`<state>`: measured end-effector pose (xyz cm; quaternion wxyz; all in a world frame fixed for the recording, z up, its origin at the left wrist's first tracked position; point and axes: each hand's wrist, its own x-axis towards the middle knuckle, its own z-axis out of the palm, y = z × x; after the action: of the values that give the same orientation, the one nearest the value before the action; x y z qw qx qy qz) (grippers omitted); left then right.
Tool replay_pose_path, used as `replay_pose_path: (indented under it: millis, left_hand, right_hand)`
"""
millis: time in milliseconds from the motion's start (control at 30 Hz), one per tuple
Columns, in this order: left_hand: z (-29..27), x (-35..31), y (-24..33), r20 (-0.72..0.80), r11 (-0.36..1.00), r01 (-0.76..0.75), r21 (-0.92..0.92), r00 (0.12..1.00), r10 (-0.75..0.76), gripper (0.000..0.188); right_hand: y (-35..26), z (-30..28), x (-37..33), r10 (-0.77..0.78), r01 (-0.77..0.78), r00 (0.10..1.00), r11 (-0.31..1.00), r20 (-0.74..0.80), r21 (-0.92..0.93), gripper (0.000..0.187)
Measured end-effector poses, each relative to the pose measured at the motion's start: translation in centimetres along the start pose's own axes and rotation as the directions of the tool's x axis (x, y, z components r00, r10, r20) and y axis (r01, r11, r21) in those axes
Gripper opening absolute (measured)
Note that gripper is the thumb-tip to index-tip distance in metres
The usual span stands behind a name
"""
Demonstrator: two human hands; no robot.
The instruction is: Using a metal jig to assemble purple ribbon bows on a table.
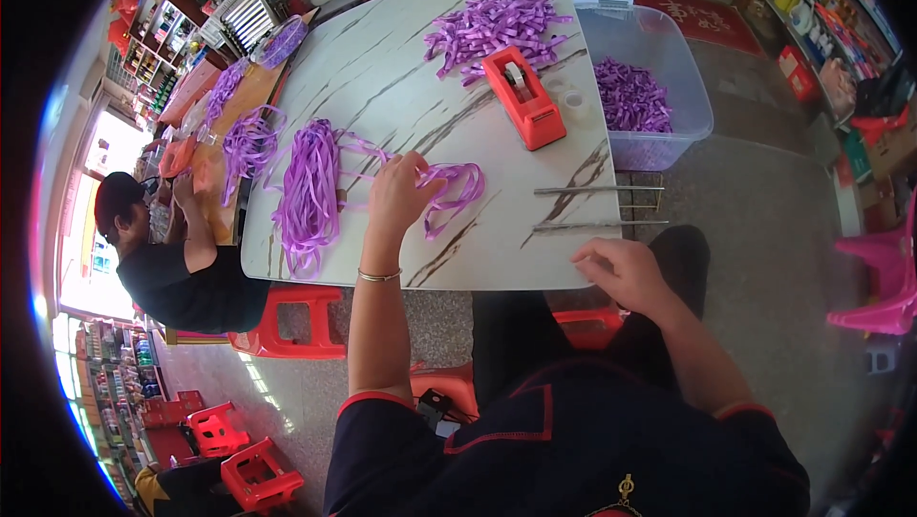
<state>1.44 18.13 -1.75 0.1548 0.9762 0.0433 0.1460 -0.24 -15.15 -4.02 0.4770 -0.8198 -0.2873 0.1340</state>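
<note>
My left hand (401, 194) is above the marble-patterned table (382, 68), its fingers closed on a strand of purple ribbon (460, 190) that loops out to the right. Just left of that hand lies a long bundle of purple ribbon (311, 183), with loose strands trailing between the two. My right hand (621, 273) rests at the table's near edge with loosely bent fingers and nothing visible in it. Beyond it, two thin metal rods (583, 190) stick out past the right edge.
A red tape dispenser (523, 98) stands near clear tape rolls (573, 99). Behind it is a pile of folded purple ribbon pieces (492, 30). A clear plastic bin (693, 116) at the right holds more purple pieces (630, 96). A co-worker (181, 249) sits at the left beside red stools (291, 321).
</note>
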Motion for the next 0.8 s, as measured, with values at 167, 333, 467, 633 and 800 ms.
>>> replay_pose_path:
  millis: [167, 333, 467, 633, 800]
  left_hand:
    - [-1.2, -0.6, 0.5, 0.066, 0.989, 0.055, -0.137, 0.997, -0.046, 0.027]
    - [-2.1, -3.1, 1.3, 0.301, 0.980, -0.186, -0.068, 0.933, 0.198, 0.023]
    - [-1.5, -3.0, 1.7, 0.355, 0.988, -0.090, -0.125, 0.926, 0.130, 0.017]
    - [-4.0, 0.4, 6.5, 0.333, 0.606, 0.195, -0.771, 0.935, 0.123, 0.015]
    - [-4.8, 1.9, 12.9, 0.284, 0.397, 0.177, -0.901, 0.931, 0.230, 0.013]
  right_hand:
    - [0.0, 0.1, -0.1, -0.012, 0.012, 1.000, 1.000, -0.018, 0.000, 0.015]
    - [0.1, 0.2, -0.1, -0.025, 0.024, 0.999, 1.000, -0.038, -0.006, 0.014]
    - [-0.4, -0.1, 0.0, -0.012, 0.012, 1.000, 1.000, 0.001, -0.010, 0.015]
    - [-1.6, -0.2, 1.8, 0.037, -0.035, 0.999, 0.986, -0.013, 0.163, 0.020]
    - [-4.9, -0.5, 4.8, -0.248, 0.346, 0.926, 0.858, -0.284, 0.380, 0.035]
